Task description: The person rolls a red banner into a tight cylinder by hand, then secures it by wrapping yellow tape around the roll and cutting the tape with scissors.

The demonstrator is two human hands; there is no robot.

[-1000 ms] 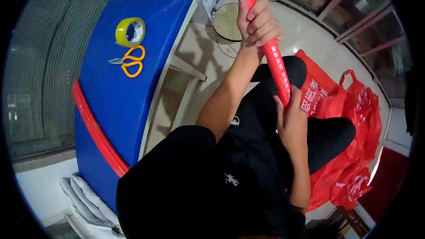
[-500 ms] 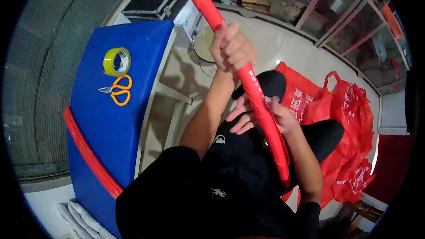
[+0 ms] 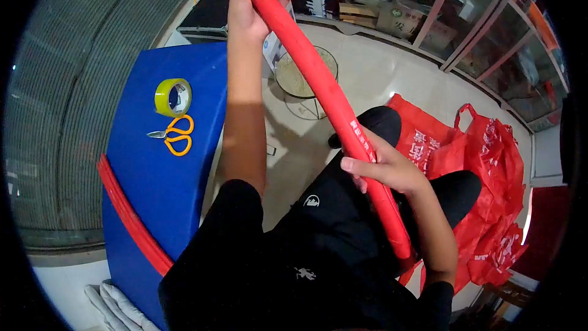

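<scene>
A long red roll (image 3: pixel 318 83) with small white printed characters slants from the upper left down to my lap. Near its top end, my left hand (image 3: pixel 248 9) is around it, thumb on one side and slightly blurred fingers on the other. Lower down, my right hand (image 3: pixel 392 168) grips the roll, its thumb lying across the front. Part of the right fingers is hidden behind the roll. The bottom end of the roll rests by my right forearm.
On the blue padded table (image 3: pixel 159 190) at left lie yellow tape (image 3: pixel 164 97), orange-handled scissors (image 3: pixel 177 135) and a second red strip (image 3: pixel 131 214). Red printed bags (image 3: pixel 490 159) spread over the floor at right. A round stool (image 3: pixel 297 73) stands ahead, glass cabinets (image 3: pixel 422 12) beyond.
My left hand has slid up from the roll's middle to near its top end. My right hand, with fingers spread before, has closed round the lower part.
</scene>
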